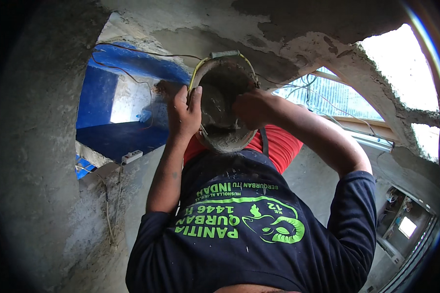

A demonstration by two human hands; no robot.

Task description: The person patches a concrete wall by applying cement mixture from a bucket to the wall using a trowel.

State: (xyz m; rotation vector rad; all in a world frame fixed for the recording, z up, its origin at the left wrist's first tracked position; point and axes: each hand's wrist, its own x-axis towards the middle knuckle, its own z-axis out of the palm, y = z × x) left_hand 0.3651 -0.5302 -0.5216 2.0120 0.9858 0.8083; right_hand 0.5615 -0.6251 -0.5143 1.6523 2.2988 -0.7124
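Note:
A mortar-stained bucket (227,147) is in front of my body, its yellowish wire handle raised and a pale grip (225,53) at the top. Wet grey mortar (214,105) lies inside. My left hand (185,116) is closed on the bucket's left side, thumb near the rim. Over the right part of the opening, my right hand (253,108) is curled into a fist. Whatever its fingers hold is hidden by the hand and the dark inside of the bucket.
A blue-painted recess (95,97) opens at the left, with a white power strip (132,156) on its edge. Loose cables (149,97) hang there. Rough cement walls (39,146) surround me. Corrugated translucent sheeting (337,97) and long tubes (374,141) are at the right.

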